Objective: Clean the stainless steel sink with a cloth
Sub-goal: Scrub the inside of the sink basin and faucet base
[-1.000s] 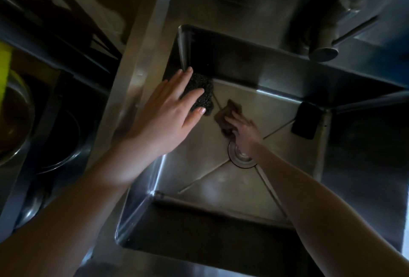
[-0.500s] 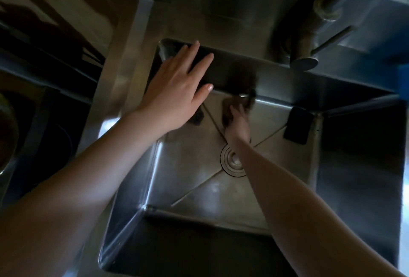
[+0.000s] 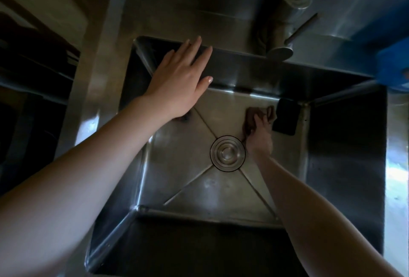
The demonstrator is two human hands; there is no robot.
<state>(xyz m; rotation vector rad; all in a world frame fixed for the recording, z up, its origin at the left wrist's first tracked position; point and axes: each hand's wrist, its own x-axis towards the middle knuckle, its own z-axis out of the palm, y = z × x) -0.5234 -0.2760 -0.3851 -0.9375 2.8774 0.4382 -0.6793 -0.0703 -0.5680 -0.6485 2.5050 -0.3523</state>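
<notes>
Two hands at the sink (image 3: 199, 197). The right hand (image 3: 260, 131) is down on the basin floor, fingers curled onto the brown cloth (image 3: 251, 115), which is bunched & pressed to the steel. Vs half a sec ago, the cloth has gone from the far-middle of the floor, by the far wall, over to the far right. It's now just beside a black pad (image 3: 285, 117). The left hand (image 3: 179, 81) is flat, fingers straight & a bit spread, holding nothing. It has shifted toward the sink's far-left corner. Touching the rim or hovering over it, can't tell.

Meaning, prob.: the far strip of floor is getting wiped left to right. Near half, walls & rim likely still to do, so approx midway at best.

In the basin:
- the cloth, far right
- the black pad, in the far-right corner of the floor
- a dark scourer (image 3: 185, 117), far left, mostly hidden under the left wrist
- the round drain (image 3: 228, 153) in the centre, w/ the right wrist just to its right

The faucet (image 3: 285, 33) hangs over the far edge.
</notes>
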